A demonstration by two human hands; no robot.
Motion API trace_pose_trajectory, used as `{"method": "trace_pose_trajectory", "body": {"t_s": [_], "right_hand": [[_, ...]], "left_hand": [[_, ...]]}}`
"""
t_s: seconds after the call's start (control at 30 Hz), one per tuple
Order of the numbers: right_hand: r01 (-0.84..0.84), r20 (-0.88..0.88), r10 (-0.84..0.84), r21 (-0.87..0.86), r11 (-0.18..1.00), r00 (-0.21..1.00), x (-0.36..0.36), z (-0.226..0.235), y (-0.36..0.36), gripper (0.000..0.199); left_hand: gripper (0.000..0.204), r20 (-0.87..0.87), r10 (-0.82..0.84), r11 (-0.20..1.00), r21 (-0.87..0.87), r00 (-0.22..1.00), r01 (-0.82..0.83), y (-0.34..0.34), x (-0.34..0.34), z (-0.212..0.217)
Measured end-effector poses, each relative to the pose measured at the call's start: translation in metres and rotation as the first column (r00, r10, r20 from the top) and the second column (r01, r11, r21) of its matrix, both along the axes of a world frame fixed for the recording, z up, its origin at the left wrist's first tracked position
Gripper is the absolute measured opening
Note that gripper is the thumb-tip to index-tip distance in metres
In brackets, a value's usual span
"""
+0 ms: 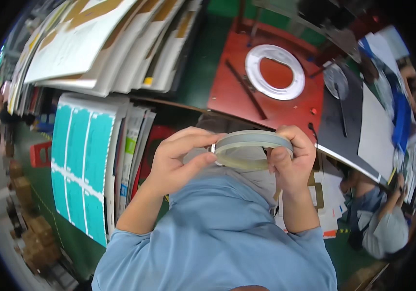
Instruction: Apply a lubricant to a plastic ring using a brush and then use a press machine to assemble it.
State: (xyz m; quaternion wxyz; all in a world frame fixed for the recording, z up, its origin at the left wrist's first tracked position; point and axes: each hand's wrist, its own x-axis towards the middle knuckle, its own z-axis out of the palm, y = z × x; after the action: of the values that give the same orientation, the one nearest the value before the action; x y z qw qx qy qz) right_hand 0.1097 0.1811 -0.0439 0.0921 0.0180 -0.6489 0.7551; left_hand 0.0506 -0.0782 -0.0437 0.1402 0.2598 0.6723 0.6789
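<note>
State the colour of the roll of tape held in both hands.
Pale grey-green roll of tape, seen in the head view.

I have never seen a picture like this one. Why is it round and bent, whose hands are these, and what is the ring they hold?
The picture comes from a small wide-angle camera worn on a person's head, looking down. That lens bends straight edges near the rim, so the view looks round. No machine is here: the two bare hands belong to the wearer, in a light blue shirt.

The left hand and the right hand hold a thin roll of tape between them, grey-green and hollow in the middle.

Farther off stands a red table with a white flat ring on it. On the left are stacks of printed sheets, some teal. Another person sits at the lower right.
</note>
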Motion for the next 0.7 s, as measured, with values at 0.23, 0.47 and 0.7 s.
{"method": "trace_pose_trajectory", "body": {"t_s": [0.23, 0.47, 0.7], "right_hand": [[0.133, -0.175, -0.136, -0.026, 0.991, 0.975, 0.010, -0.013, 0.044, 0.030], [0.019, -0.093, -0.028, -0.091, 0.996, 0.995, 0.006, -0.005, 0.085, 0.039], [0.615, -0.322, -0.734, 0.771, 0.163, 0.598, -0.016, -0.055, 0.217, 0.018]], "left_hand": [[0.038, -0.051, -0.175, 0.984, 0.022, 0.983, 0.176, 0.050, -0.015, -0.015], [0.041, -0.089, -0.094, 0.987, -0.136, 0.992, 0.081, 0.077, -0.029, -0.019], [0.033, 0.117, -0.039, 0.997, -0.068, 0.992, 0.048, 0.077, -0.048, -0.034]]}}
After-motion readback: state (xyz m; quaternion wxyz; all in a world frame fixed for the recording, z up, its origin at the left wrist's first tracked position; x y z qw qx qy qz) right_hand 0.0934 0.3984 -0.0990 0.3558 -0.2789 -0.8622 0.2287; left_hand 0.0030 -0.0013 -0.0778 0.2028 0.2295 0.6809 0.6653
